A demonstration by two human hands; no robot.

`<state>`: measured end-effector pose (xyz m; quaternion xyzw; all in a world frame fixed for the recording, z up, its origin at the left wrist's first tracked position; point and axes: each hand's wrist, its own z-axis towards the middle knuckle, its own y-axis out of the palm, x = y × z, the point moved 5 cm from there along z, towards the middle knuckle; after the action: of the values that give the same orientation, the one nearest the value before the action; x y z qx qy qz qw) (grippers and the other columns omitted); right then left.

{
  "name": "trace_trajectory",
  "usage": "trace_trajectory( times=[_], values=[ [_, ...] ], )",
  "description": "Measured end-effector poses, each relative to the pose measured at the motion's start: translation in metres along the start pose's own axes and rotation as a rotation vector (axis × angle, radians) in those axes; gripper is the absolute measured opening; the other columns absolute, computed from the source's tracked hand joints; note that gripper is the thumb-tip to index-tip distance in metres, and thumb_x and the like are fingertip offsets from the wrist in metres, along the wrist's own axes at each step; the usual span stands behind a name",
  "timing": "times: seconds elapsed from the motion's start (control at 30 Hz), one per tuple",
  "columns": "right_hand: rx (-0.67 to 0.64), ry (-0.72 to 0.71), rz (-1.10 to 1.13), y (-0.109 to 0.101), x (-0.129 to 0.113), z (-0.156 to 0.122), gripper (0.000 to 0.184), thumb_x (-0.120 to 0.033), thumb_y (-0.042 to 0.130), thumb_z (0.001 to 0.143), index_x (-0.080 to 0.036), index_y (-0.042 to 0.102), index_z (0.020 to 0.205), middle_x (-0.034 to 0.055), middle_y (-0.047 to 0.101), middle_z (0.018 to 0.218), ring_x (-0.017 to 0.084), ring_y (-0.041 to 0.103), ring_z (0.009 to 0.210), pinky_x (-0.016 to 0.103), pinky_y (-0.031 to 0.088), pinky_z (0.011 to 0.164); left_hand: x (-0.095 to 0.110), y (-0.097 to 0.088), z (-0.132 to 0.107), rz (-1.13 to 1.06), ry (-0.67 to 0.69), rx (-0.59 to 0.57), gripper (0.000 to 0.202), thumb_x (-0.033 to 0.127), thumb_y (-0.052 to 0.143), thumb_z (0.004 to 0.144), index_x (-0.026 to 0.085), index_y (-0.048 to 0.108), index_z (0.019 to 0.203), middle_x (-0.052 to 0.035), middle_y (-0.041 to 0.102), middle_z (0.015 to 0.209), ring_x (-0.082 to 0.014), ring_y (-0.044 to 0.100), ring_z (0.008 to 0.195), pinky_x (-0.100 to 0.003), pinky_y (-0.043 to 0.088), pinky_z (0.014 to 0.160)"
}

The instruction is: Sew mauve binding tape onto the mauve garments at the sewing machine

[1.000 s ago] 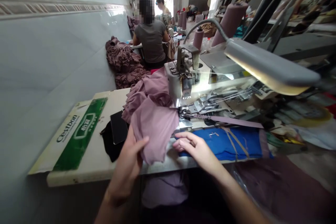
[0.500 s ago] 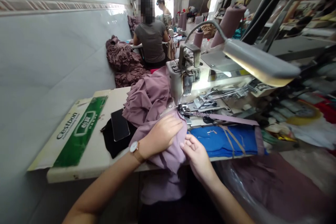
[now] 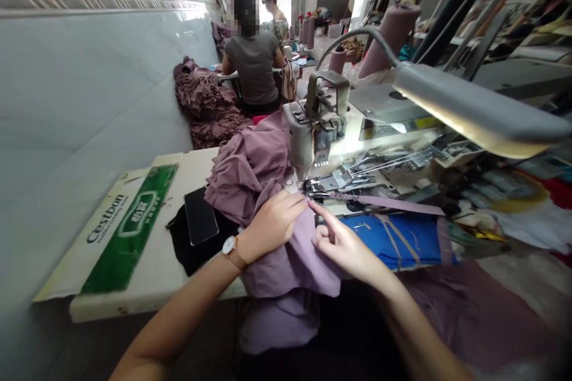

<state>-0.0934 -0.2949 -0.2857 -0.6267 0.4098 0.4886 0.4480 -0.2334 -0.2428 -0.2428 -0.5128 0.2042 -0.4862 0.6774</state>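
Note:
Mauve fabric lies bunched on the machine table, its upper edge at the needle area of a sewing machine. My left hand, with a watch on its wrist, rests flat on the cloth, fingers stretched towards the presser foot. At the cloth's right edge is my right hand. Its index finger reaches to the edge just before the foot, touching my left fingertips or nearly so. The thumb and other fingers are curled together at the cloth; the fold between them is partly hidden. A mauve strip runs into the foot from the right.
A phone on black cloth and a Cestbon carton sheet lie left. Blue cloth lies right of my hands. A lamp overhangs the machine. Ahead, a person sits by heaped brown fabric.
My right hand has turned from pinching the cloth's edge lower down to pointing its index finger up at the foot. The lower cloth has spread right. The view has shifted slightly.

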Motion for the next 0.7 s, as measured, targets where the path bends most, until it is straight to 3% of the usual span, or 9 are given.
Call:
trace_trajectory(
  times=[0.27,0.47,0.6,0.7],
  values=[
    [0.017,-0.013,0.063,-0.004,0.008,-0.006,0.069,-0.024,0.054,0.089,-0.022,0.026,0.152,-0.0058,0.045,0.072,0.011,0.043,0.061,0.024,0.038,0.061,-0.009,-0.001,0.004,-0.020,-0.033,0.012,0.039,0.010,0.040,0.092,0.016,0.061,0.124,-0.0125,0.059,0.128,-0.0253,0.052,0.118,-0.045,0.044,0.104],
    [0.146,-0.011,0.154,-0.012,0.025,-0.021,0.060,-0.036,0.059,0.090,-0.018,0.035,0.143,-0.0049,0.047,0.072,0.012,0.046,0.063,0.025,0.038,0.061,-0.023,-0.006,0.011,-0.038,-0.082,0.028,0.032,0.016,0.041,0.096,0.014,0.063,0.119,-0.0109,0.063,0.123,-0.0232,0.053,0.116,-0.042,0.042,0.105],
    [0.166,0.036,0.182,-0.011,0.035,-0.029,0.044,-0.042,0.063,0.087,-0.017,0.053,0.122,-0.0022,0.052,0.074,0.015,0.053,0.070,0.026,0.043,0.066,0.004,-0.022,-0.010,-0.017,-0.258,0.159,0.029,0.018,0.040,0.096,0.015,0.064,0.113,-0.0133,0.063,0.119,-0.0257,0.054,0.113,-0.043,0.042,0.101],
    [0.091,0.030,0.216,-0.008,0.035,-0.033,0.025,-0.040,0.066,0.086,-0.017,0.062,0.093,0.0006,0.058,0.081,0.016,0.056,0.078,0.026,0.045,0.073,0.037,-0.005,-0.050,-0.290,-0.578,0.158,0.032,0.035,0.042,0.097,0.018,0.064,0.080,-0.0083,0.064,0.081,-0.0207,0.059,0.079,-0.035,0.046,0.076]
  ],
)
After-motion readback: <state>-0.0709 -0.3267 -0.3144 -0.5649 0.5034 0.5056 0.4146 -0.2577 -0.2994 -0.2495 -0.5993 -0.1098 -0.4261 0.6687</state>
